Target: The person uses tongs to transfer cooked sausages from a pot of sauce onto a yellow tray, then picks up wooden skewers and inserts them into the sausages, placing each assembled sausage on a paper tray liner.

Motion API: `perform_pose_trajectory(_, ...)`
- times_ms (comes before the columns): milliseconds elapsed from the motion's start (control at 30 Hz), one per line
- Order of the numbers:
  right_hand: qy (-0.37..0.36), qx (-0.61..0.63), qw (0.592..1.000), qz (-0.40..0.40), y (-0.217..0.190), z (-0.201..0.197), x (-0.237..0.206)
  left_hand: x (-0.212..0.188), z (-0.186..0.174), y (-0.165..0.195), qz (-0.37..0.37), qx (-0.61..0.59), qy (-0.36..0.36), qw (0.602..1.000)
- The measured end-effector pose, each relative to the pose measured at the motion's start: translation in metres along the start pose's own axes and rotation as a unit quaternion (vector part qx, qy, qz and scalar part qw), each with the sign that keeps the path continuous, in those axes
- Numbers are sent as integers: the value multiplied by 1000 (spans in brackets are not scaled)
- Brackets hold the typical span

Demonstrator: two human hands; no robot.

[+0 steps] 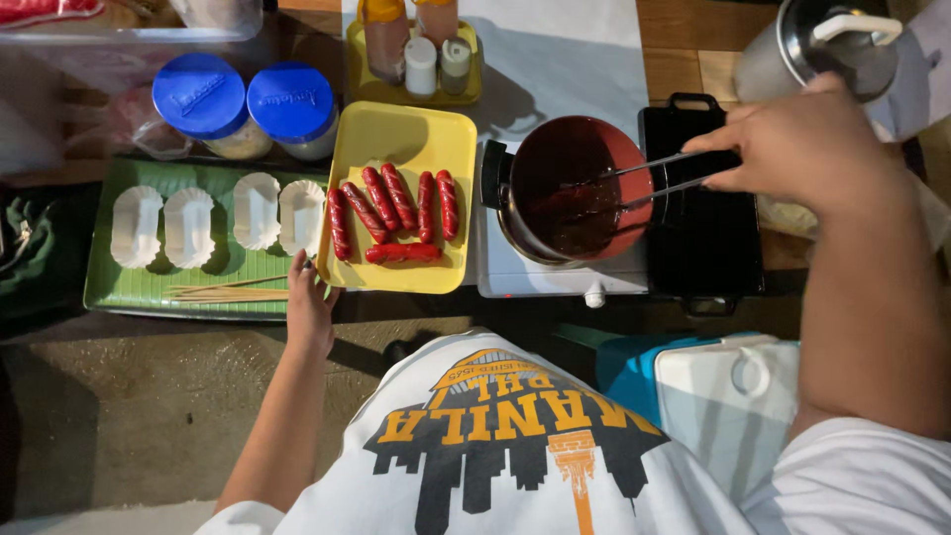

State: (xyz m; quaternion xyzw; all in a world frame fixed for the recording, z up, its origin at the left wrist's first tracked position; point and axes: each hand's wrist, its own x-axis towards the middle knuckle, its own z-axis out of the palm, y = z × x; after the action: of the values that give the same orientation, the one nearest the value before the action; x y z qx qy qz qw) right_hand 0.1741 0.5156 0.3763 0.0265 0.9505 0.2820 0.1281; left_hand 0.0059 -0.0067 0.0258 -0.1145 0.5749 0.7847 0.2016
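Right hand (802, 149) closed around metal tongs (649, 178), tips dipped into red pot (580, 183) of dark liquid on small white stove (535, 272). Whether the tongs pinch anything under the liquid: cannot tell. Left hand (309, 302) resting fingers on near-left edge of yellow tray (401, 139), grip loose, nothing held. Seven red hotdogs (391, 208) on that tray, six upright in a row, one crosswise below. Green tray (129, 287) to the left with four white paper boats (213, 218) and wooden skewers (228, 291). Two blue-lidded jars (248, 104) behind. Condiment bottles (411, 40) on small yellow tray further back. Black griddle pan (703, 238) right of the pot.
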Motion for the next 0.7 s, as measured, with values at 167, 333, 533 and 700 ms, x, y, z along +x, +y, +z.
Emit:
perform_pose_trajectory(167,-7,75,997,-10,7,41,33,1,3,-2,8,-9,20,1000)
perform_pose_trajectory(333,-116,262,954,89,14,60,23,0,0,-2,9,-63,13,998)
perform_pose_trajectory(533,-29,477,866,148,4,68,-50,0,-1,6,-4,-15,2,1000)
perform_pose_trajectory(700,-87,412,872,247,-24,88,-85,8,-3,14,-24,9,-6,1000)
